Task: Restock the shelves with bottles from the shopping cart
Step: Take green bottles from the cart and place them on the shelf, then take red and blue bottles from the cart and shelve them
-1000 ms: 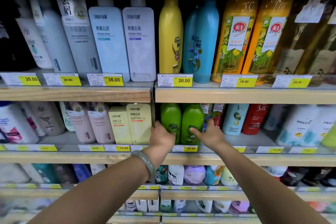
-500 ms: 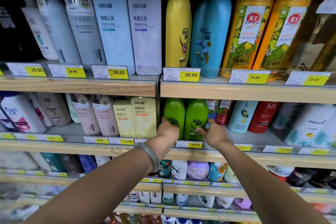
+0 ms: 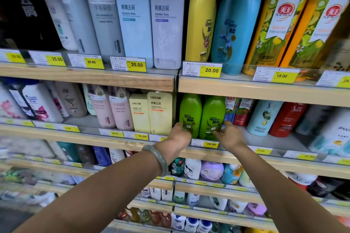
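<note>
— Green bottles, two of them: where are they found?

— Just right of centre in the frame, upright and touching on the middle shelf. The left bottle and the right bottle are set at the front edge, labels outward, above the 29.90 tag. They appear to be lined up with that price and faced for shoppers.

— How are they held?

— The left hand is pressed to the lower front of the left bottle, fingers curled at its base; whether it is truly gripped or only nudged cannot be told. The fingers of the right hand are laid against the lower side of the right bottle, loosely spread, nothing clenched.

— And the arms?

— Both are stretched forward and up from the bottom of the frame, converging on the pair. A jade bangle is worn on the left wrist.

— What surrounds the pair?

— Yellow boxes are stood just to the left, past the shelf divider. Red-and-blue bottles are crowded just right, slightly behind. A yellow bottle and a blue bottle are seen on the shelf above. No cart is in view.

— The step in hand?

— Squaring up, it is judged; placement seems nearly done.
</note>
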The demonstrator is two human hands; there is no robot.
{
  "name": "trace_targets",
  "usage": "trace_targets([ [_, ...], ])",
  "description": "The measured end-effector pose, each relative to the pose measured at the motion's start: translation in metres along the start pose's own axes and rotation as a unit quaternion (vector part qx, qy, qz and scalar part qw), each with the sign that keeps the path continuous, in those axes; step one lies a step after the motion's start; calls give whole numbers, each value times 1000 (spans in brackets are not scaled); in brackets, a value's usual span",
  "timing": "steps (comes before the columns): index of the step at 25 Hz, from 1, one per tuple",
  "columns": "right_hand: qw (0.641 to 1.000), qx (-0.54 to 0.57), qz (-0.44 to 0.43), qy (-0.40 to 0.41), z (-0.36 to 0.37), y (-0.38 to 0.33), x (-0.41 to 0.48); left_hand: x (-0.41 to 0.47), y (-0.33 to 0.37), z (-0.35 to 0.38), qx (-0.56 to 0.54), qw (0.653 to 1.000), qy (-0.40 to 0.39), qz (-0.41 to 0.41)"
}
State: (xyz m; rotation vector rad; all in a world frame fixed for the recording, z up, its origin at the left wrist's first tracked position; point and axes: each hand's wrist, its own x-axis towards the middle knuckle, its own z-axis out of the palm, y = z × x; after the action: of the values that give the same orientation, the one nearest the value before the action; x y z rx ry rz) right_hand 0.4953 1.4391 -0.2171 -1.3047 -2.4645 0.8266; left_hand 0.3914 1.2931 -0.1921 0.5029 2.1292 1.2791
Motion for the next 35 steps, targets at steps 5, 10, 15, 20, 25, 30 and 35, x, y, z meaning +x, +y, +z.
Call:
trace_targets([
  [5, 998, 3, -10, 59, 2, -3, -36, -13, -6, -18, -20, 999, -31, 14],
  [10, 1000, -12, -7, -12, 10, -17, -64, -40, -37, -67, -45, 997, -55, 4],
  [15, 962, -78, -7, -261, 72, -79, -125, -78, -107, -174, -119, 992, -11, -48],
  [20, 898, -165, -135, -385, 188, -193, -195, -143, -208, -324, -166, 975, 74, -132],
  [25, 849, -162, -245, -439, 292, -304, -280, -214, -281, -425, -209, 952, 147, -168],
  [30, 777, -253, -308, -488, 377, -378, -337, -279, -359, -502, -166, 950, 183, -191],
  [35, 740, -308, -324, -502, 454, -440, -348, -308, -429, -594, -178, 911, 284, -241],
])
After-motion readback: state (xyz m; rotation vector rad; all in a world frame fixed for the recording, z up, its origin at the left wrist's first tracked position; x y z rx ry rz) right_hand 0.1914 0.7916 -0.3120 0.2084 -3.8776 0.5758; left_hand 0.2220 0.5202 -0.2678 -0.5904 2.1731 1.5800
